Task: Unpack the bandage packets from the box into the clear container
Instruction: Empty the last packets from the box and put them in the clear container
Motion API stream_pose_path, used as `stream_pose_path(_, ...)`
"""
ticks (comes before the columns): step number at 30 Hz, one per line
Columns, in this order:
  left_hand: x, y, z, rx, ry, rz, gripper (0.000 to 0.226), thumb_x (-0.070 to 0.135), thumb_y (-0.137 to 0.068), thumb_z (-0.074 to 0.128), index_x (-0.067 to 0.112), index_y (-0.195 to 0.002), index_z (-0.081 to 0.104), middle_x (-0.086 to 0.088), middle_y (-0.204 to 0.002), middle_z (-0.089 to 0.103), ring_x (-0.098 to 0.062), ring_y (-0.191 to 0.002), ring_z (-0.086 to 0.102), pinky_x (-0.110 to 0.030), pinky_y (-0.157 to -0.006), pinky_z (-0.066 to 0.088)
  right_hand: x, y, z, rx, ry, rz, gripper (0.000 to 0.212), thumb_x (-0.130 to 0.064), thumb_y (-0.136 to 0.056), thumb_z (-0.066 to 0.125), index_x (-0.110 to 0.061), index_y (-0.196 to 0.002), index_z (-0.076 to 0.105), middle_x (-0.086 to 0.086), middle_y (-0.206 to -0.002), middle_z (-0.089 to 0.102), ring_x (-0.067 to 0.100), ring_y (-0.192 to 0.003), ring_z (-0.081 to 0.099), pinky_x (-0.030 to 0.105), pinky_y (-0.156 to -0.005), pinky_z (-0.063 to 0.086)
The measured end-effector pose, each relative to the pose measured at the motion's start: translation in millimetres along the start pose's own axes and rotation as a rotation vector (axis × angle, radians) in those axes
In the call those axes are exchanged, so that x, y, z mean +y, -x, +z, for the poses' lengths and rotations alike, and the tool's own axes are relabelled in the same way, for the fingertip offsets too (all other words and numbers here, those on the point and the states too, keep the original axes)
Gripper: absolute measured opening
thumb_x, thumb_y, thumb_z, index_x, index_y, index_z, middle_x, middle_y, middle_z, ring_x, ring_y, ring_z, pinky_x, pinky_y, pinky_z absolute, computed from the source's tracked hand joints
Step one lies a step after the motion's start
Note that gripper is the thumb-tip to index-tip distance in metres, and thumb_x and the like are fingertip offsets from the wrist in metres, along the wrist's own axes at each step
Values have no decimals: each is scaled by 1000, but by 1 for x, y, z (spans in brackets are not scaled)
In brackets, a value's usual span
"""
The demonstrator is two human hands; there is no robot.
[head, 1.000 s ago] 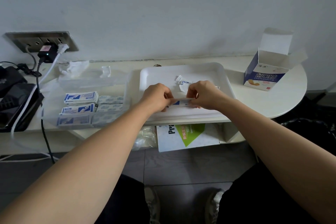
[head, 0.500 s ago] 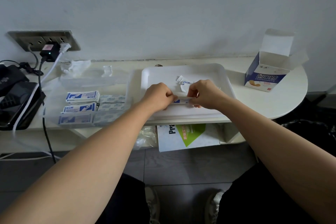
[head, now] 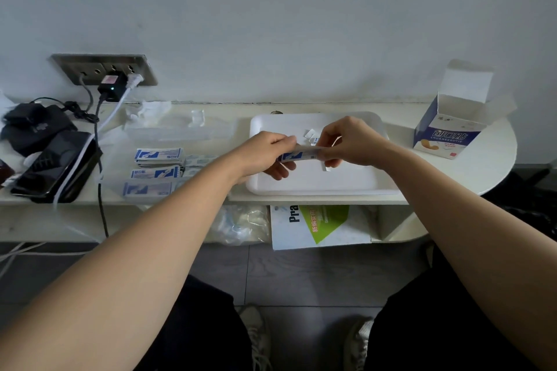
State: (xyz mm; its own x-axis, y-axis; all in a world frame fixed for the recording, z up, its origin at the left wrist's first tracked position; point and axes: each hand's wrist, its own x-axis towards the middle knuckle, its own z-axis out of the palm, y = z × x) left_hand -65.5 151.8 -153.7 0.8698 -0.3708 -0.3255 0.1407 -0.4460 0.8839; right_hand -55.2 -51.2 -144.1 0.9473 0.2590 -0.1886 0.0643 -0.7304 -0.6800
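Left hand (head: 262,156): over the left part of the white tray (head: 331,187), thumb on top and fingers (head: 280,172) curled beneath, pinching the left end of a bandage packet (head: 294,155).
Right hand (head: 355,144): over the middle of the tray, fingers curled narrow, pinching the right end of the same packet.
Bandage packet: white with blue print, held flat between both hands, clear of the tray floor; a small white tab (head: 325,166) hangs below the right hand.
Paper scraps (head: 312,135): a few small white pieces lying on the tray behind the hands.
Clear container (head: 114,159): on the tabletop (head: 422,172) just left of the tray, open at the top.
Stacked packets (head: 158,155): blue-and-white, lying in rows inside the container, with paler ones beside them.
Box (head: 446,135): blue and white, upright at the right end of the tabletop, well apart from the container, top flaps open.
Wall socket (head: 90,69): behind the left end, with a black adapter (head: 111,87) and a white plug in it.
Dark phone (head: 54,166): at the far left of the tabletop.
Lower shelf: holds a white-and-green booklet (head: 316,226) and a crumpled plastic bag (head: 241,224).
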Motion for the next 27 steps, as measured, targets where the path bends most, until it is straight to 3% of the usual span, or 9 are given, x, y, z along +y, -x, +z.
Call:
stream_pose_path(5, 6, 26, -19, 146, -201, 126, 33, 26, -103, 39, 1, -99, 60, -7, -80, 69, -15, -61, 55, -24, -55, 42, -28, 3, 8, -34, -179, -39, 5, -8, -79, 73, -6, -81, 69, 10, -76, 72, 19, -67, 71, 22, -64, 55)
stream_pose_path(11, 1, 61, -65, 306, -345, 185, 19, 27, -99, 48, 18, -92, 62, 6, -76, 73, -10, -59, 62, -20, -51, 39, -74, -10, 25, -119, -367, -48, 9, 0, -77, 73, 1, -86, 70, 12, -71, 70, 19, -63, 66, 21, -62, 54)
stream_pose_path(15, -14, 79, -98, 400, -199, 132, 13, 23, -97, 53, 15, -94, 63, -2, -73, 74, -15, -52, 62, -20, -43, 35, -107, -25, 45, -139, -466, -50, 11, 0, -79, 72, 4, -89, 68, 14, -73, 66, 18, -63, 63, 19, -60, 53)
stream_pose_path(18, -26, 92, -121, 421, -55, 91, 9, 18, -97, 55, 16, -97, 63, -7, -71, 73, -16, -49, 59, -18, -38, 35, -126, -36, 66, -119, -557, -57, 17, -13, -79, 75, 0, -89, 70, 10, -71, 64, 13, -62, 59, 20, -60, 51)
stream_pose_path(21, -38, 100, -137, 425, -25, 75, 8, 17, -96, 55, 19, -98, 63, -6, -70, 72, -13, -45, 58, -19, -36, 35, -140, -43, 85, -60, -519, -60, 21, -23, -78, 77, -5, -87, 73, 6, -74, 66, 10, -65, 57, 20, -58, 48)
stream_pose_path(27, -56, 110, -160, 461, -10, -4, 10, 18, -95, 58, 12, -101, 64, -6, -69, 72, -15, -47, 58, -19, -38, 37, -158, -55, 112, 39, -445, -78, 13, -19, -77, 78, -6, -80, 75, 7, -65, 68, 14, -61, 60, 21, -53, 47)
